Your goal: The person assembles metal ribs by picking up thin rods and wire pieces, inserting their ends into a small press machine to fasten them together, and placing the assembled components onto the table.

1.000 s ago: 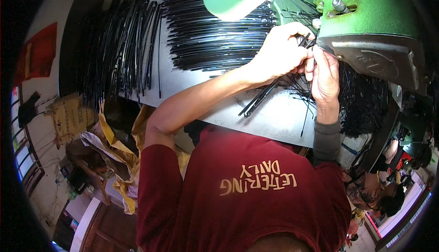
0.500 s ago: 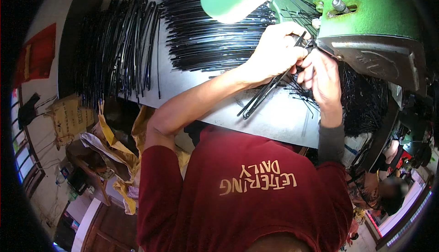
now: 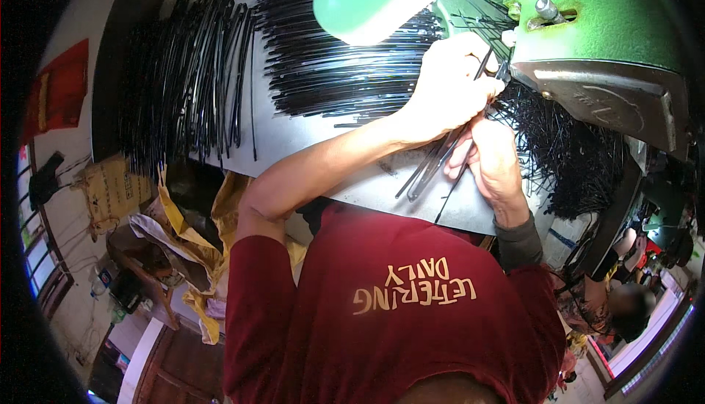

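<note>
My left hand (image 3: pixel 449 88) is closed around a small bundle of thin black rods (image 3: pixel 424 173), beside the green machine (image 3: pixel 587 26). The bundle slants down and left past the wrist, and its upper ends rise near the machine's edge. Just below, my right hand (image 3: pixel 493 160) has its fingers bent in, pinching what looks like a single thin black rod (image 3: pixel 448 202) that points toward the table's front edge. The exact grip of the right fingertips is partly hidden. Both hands are close together over the pale metal tabletop (image 3: pixel 367 176).
A wide stack of black rods (image 3: pixel 338 74) lies behind my left forearm, with another row (image 3: pixel 198 74) farther left. Tangled black rods (image 3: pixel 580 154) are heaped right of my hands. A bright green lamp (image 3: pixel 374 0) hangs over the stack. Another person (image 3: pixel 624 308) is at far right.
My right hand has drawn down and toward me, away from the machine's edge, and a thin rod now extends below it. My left hand has shifted slightly right with its bundle.
</note>
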{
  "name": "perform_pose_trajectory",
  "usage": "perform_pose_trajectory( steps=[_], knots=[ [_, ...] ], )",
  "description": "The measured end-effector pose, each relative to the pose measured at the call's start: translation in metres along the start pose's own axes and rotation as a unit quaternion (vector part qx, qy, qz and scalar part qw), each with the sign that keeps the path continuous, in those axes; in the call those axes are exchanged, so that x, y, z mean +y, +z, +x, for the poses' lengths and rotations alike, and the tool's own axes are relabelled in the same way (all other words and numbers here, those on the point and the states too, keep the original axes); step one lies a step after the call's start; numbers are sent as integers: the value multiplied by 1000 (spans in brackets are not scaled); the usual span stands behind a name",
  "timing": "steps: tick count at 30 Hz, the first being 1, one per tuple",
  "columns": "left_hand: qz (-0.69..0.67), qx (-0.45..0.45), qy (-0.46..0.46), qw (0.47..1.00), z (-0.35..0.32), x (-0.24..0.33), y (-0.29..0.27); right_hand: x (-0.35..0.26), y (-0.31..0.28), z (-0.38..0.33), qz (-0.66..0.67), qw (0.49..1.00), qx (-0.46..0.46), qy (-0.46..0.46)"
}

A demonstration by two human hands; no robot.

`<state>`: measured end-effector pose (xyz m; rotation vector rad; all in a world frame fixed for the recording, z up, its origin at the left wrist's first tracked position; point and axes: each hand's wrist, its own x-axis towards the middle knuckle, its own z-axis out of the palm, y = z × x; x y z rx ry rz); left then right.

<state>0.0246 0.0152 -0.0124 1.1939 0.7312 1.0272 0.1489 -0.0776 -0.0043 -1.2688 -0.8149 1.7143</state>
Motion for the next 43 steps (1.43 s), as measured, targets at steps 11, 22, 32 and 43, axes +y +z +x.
perform_pose_trajectory(
  steps=[11, 22, 32, 43],
  knots=[
    [30, 16, 6, 999, 9, -1, 4, -8, -2, 9, -31, 999, 39, -8],
    [57, 29, 49, 997, 5, -2, 8, -10, -8, 7, -126, 991, 36, -21],
    [48, 76, 4, 996, 12, -3, 5, -11, -7, 12, -104, 994, 11, -21],
    [92, 174, 56, 979, 41, -75, 45, 3, -21, 8, 7, 999, 48, -22]
  ],
)
